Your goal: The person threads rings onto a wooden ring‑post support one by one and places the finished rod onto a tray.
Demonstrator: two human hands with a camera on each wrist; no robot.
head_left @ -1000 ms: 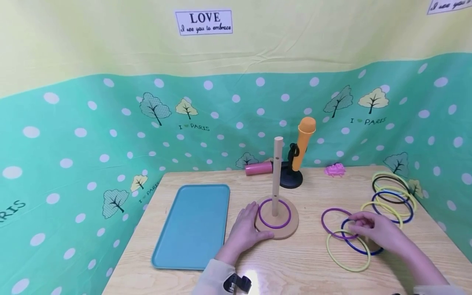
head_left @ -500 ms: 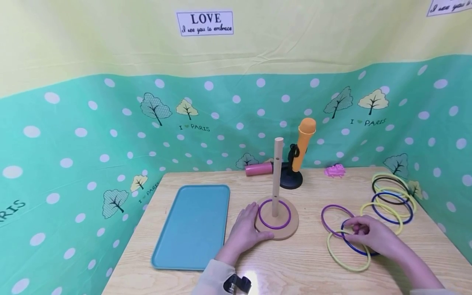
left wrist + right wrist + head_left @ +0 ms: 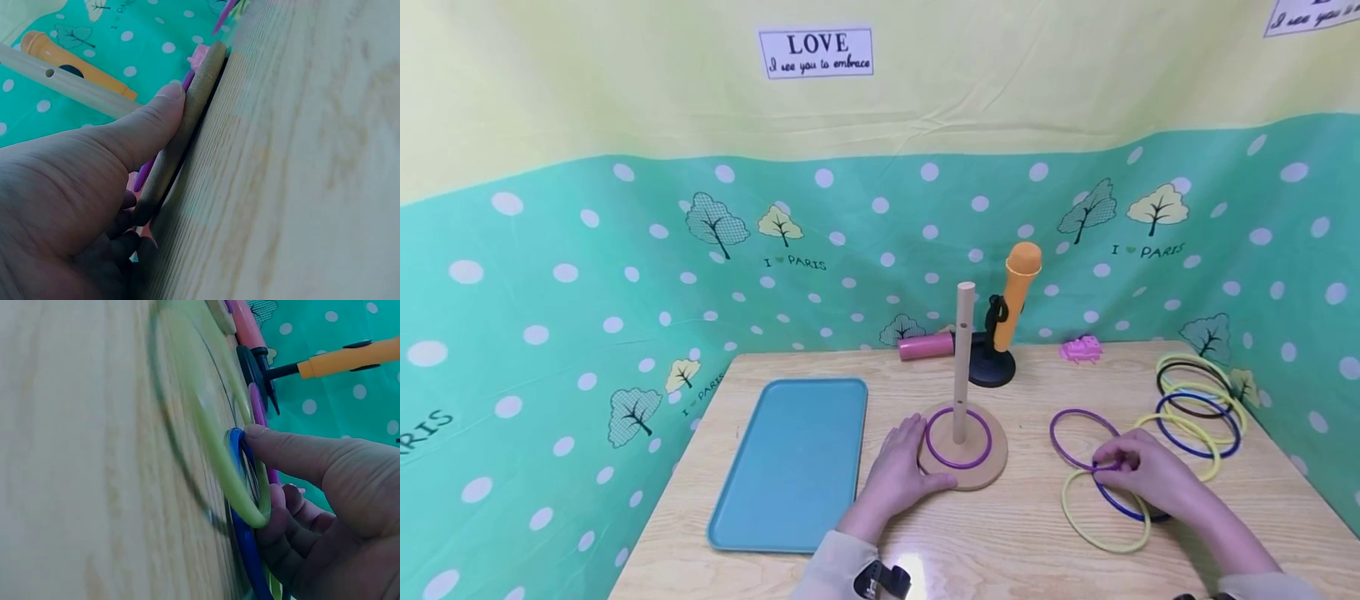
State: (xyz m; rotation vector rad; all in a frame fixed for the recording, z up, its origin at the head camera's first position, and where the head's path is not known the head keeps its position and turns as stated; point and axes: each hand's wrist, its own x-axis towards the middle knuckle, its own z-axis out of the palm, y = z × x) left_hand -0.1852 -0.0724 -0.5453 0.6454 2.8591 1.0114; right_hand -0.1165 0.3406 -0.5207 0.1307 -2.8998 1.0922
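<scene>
A wooden ring-toss stand (image 3: pixel 961 358) rises upright from a round base, where a purple ring (image 3: pixel 928 446) lies around the peg. My left hand (image 3: pixel 895 471) holds the base's near-left rim between thumb and fingers. In the left wrist view the thumb (image 3: pixel 159 109) presses the rim; the other fingers are partly hidden. To the right, my right hand (image 3: pixel 1153 477) pinches a second purple ring (image 3: pixel 1078 411), which overlaps a blue ring (image 3: pixel 1112 502) and a yellow-green ring (image 3: pixel 1105 550). In the right wrist view the yellow-green ring (image 3: pixel 209 444) is tilted, its shadow on the table.
Several more rings (image 3: pixel 1195 396) overlap at the table's right edge. A blue tray (image 3: pixel 793 462) lies at left. Behind the peg are an orange toy microphone (image 3: pixel 1017 300) on a black base, a pink cylinder (image 3: pixel 927 346) and a small pink toy (image 3: pixel 1081 348). A patterned curtain surrounds the table.
My right hand has shifted slightly left and taken the purple ring between thumb and fingers. That ring and the yellow-green one have moved a little. My left hand stays on the base.
</scene>
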